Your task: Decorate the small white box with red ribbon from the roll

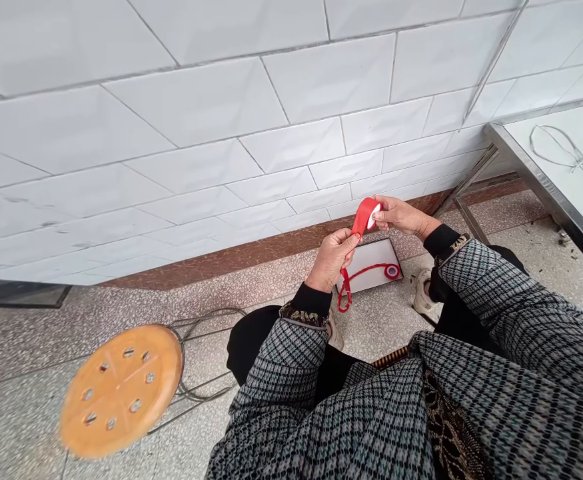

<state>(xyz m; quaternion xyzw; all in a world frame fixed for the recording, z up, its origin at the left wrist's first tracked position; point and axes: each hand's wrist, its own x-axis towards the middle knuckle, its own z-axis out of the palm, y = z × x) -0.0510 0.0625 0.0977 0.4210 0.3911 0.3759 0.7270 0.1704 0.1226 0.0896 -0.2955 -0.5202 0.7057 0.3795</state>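
Note:
My right hand [404, 216] grips a roll of red ribbon [362, 212] with a white core, thumb at the core. My left hand [328, 261] is closed on the strip that comes off this roll. Below the left hand hangs a twisted red strip with a loop [344, 301]. It runs across a shallow white tray [371, 251] with a dark rim on the floor, to a smaller red roll [392, 271] at the tray's right side. Whether the strips are joined inside the left hand is hidden.
To the left is a stool with a round orange seat [121, 390] with holes and thin metal legs. A metal-edged table [536, 170] at right bears a loose coil of wire [554, 148]. White wall tiles [221, 167] rise in front, above a speckled floor [374, 333].

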